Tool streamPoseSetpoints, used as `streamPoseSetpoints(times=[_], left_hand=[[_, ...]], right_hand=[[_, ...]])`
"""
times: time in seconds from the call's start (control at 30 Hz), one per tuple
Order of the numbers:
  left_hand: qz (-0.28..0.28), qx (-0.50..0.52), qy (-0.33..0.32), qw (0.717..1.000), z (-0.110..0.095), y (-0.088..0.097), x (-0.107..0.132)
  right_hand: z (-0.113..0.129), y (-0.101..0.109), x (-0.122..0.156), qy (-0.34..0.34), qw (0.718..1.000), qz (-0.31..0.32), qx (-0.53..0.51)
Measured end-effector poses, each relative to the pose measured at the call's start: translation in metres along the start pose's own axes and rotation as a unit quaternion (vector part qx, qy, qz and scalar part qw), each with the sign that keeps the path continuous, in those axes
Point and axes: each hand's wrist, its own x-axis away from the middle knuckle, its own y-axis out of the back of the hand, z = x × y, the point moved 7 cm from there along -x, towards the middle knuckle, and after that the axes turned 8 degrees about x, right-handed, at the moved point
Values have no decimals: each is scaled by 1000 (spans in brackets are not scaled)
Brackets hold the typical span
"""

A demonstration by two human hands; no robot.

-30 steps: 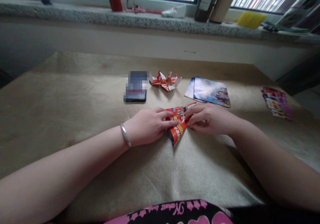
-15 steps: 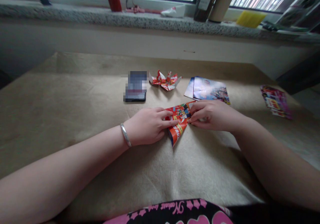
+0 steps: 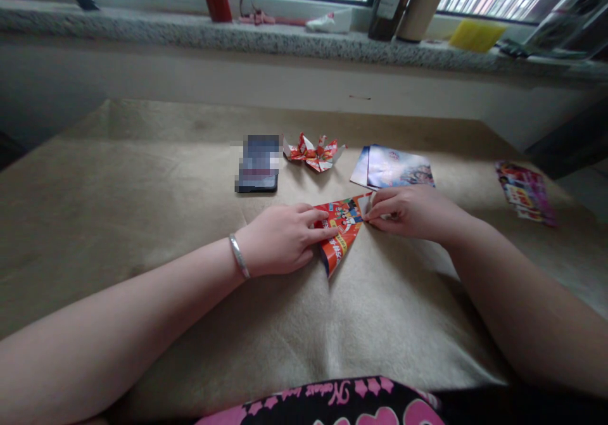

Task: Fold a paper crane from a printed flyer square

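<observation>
A folded sheet of red printed paper [image 3: 342, 225] lies on the table, roughly triangular, with one point toward me. My left hand [image 3: 285, 238], with a silver bangle at the wrist, rests on its left side, fingers stretched out flat over the print. At the paper's right edge, my right hand [image 3: 403, 213] pinches the upper right part between thumb and fingertips, where a pale patch of the sheet shows. Just beyond stands a folded red-and-white paper crane shape [image 3: 316, 152].
A dark phone [image 3: 259, 165], blurred out, lies left of the crane shape. Blue-purple printed sheets [image 3: 399, 165] lie behind my right hand. Pink printed papers [image 3: 525, 194] sit at the far right. Bottles and a yellow object [image 3: 476, 35] stand on the stone windowsill [image 3: 166, 35].
My right hand has shifted slightly up and to the right along the paper's edge, uncovering a pale patch. My left hand has stayed in place.
</observation>
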Motion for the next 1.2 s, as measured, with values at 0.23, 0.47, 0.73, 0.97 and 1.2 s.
streamPoseSetpoints(times=[0.23, 0.47, 0.73, 0.97, 1.2], left_hand=[[0, 1, 1, 1000, 0, 1, 0], [-1, -7, 0, 1000, -1, 1, -1], [2, -4, 1, 1000, -1, 1, -1], [2, -2, 9, 1000, -1, 2, -1], [-4, -1, 5, 1000, -1, 3, -1]], right_hand=[[1, 3, -2, -35, 998, 13, 56], [-4, 3, -2, -75, 992, 22, 104], [-10, 3, -2, -126, 983, 23, 132], [-21, -2, -1, -180, 971, 20, 156], [-34, -6, 2, -244, 956, 26, 159]])
